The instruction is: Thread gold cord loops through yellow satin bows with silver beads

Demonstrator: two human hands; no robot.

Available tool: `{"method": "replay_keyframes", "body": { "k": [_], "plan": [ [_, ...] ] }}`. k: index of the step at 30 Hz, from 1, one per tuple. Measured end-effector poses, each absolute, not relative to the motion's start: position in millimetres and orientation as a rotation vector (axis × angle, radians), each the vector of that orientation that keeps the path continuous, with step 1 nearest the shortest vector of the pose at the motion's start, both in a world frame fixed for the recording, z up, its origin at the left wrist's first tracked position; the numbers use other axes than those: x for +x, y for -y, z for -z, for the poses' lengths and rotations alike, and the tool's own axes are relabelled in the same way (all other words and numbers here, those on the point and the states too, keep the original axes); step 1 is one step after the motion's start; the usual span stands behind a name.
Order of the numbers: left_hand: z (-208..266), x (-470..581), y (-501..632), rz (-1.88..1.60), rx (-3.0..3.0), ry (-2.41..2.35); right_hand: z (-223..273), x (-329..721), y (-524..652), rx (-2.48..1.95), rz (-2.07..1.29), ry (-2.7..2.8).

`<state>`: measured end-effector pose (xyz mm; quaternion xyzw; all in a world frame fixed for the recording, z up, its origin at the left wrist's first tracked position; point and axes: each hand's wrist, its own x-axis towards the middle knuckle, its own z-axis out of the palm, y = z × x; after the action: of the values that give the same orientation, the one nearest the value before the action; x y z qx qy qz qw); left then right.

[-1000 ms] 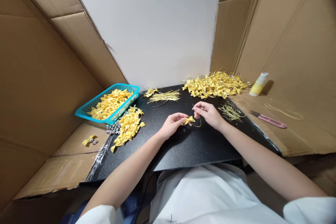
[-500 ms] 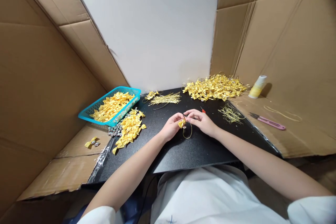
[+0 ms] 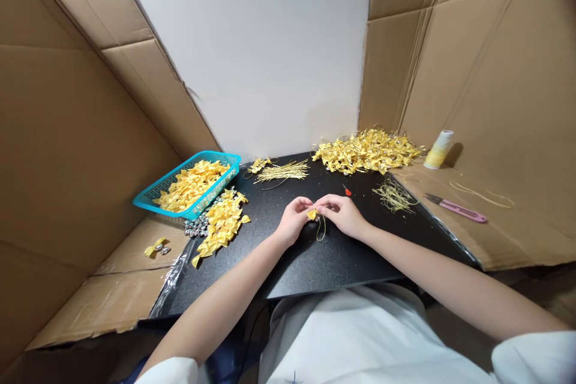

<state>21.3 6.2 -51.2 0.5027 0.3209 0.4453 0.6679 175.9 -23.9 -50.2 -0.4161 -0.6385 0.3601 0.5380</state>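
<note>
A black surface (image 3: pixel 315 270) carries a blue basket (image 3: pixel 192 212) along its left edge and heaped yellow bows (image 3: pixel 369 153) at its far right corner. Well back from the front edge, left hand (image 3: pixel 292 221) and right hand (image 3: pixel 345 215) partly hide a single bow (image 3: pixel 312 215) pinched in their fingers.

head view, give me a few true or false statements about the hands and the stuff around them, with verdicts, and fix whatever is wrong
1. The left hand and right hand meet at a small yellow bow. True.
2. The mesh basket is red. False: it is turquoise.
3. The pink-handled snips lie on the cardboard, off the black tabletop. True.
4. The white-and-yellow spool lies flat on its side. False: it stands on end.
5. The small red-handled tool lies nearer the right hand than the left. True.
</note>
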Motion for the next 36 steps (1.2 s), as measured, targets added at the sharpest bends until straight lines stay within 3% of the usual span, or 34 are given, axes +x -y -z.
{"method": "replay_keyframes", "body": {
  "k": [9,36],
  "plan": [
    [41.4,21.0,-3.7,-0.969,1.357,-0.748,46.1,180.5,21.7,-0.943,-0.645,1.438],
    [35.6,18.4,4.8,-1.081,1.973,-0.948,42.1,177.1,28.3,-0.987,-0.593,1.641]
  ]
}}
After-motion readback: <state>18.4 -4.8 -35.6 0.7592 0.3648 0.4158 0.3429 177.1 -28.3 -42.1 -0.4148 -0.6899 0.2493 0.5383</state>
